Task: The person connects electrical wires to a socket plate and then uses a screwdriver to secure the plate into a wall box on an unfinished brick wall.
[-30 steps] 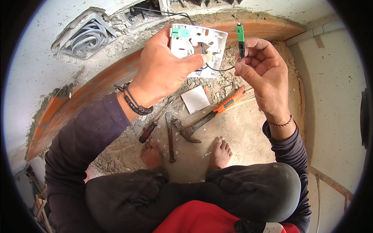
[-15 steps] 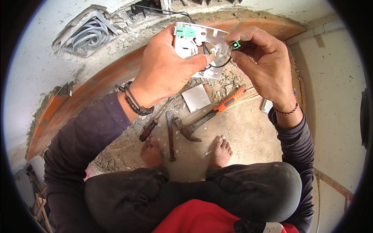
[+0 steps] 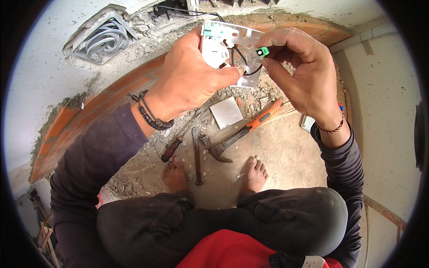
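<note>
My left hand [image 3: 192, 80] grips a white wall-socket plate [image 3: 225, 42] by its back, held up over the rubble. A thin black wire [image 3: 239, 60] loops out of the plate's rear. My right hand [image 3: 304, 71] pinches a small green tool [image 3: 262, 52] by its tip, right against the plate's edge where the wire enters. Both hands nearly touch over the plate. A black cable [image 3: 187, 10] runs from the plate up to the broken wall.
On the dirt floor lie an orange-handled claw hammer [image 3: 243, 131], a chisel [image 3: 196, 154], a dark-handled screwdriver [image 3: 178, 143] and a white square cover [image 3: 226, 112]. A wall opening holds grey conduits [image 3: 105, 38]. My bare feet [image 3: 214, 174] rest below the tools.
My right hand moved left from apart, bringing the green tool up against the socket plate. The left hand kept hold of the plate and tilted it slightly.
</note>
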Motion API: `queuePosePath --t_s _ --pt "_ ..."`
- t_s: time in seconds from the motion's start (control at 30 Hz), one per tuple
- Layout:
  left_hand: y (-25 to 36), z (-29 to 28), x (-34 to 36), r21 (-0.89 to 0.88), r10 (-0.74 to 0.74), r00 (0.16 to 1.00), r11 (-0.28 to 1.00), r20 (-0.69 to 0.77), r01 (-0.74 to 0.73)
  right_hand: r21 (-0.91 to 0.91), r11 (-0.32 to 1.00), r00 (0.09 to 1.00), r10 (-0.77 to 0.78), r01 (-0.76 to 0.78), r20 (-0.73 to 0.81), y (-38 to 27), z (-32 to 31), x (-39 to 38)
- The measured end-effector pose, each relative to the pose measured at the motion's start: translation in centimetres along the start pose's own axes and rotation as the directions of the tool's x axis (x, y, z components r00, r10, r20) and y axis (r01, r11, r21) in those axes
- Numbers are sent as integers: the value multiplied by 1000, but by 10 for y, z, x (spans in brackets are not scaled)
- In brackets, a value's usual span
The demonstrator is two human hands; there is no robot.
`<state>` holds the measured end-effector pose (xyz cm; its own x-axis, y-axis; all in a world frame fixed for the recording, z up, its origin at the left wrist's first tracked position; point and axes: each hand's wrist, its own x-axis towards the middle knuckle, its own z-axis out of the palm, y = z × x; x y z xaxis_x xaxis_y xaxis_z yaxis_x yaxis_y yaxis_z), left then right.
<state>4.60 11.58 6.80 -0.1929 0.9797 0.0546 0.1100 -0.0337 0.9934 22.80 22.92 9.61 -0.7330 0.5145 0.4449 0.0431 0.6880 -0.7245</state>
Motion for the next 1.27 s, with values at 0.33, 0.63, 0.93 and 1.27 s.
queuePosePath --t_s 0.33,0.63,0.93,1.27 --pt "2 5 -2 21 52 999 998 -13 -52 50 998 998 47 -49 42 -1 -7 3" --pt "5 1 -2 -26 15 999 1000 39 -14 -62 998 989 22 -13 149 -2 -15 8" --pt "-3 2 0 -166 69 998 984 -2 -69 -180 959 972 -199 220 125 -11 -11 9" --pt "4 -3 -1 -7 24 996 1000 84 -24 -108 926 925 -344 363 161 3 -5 18"
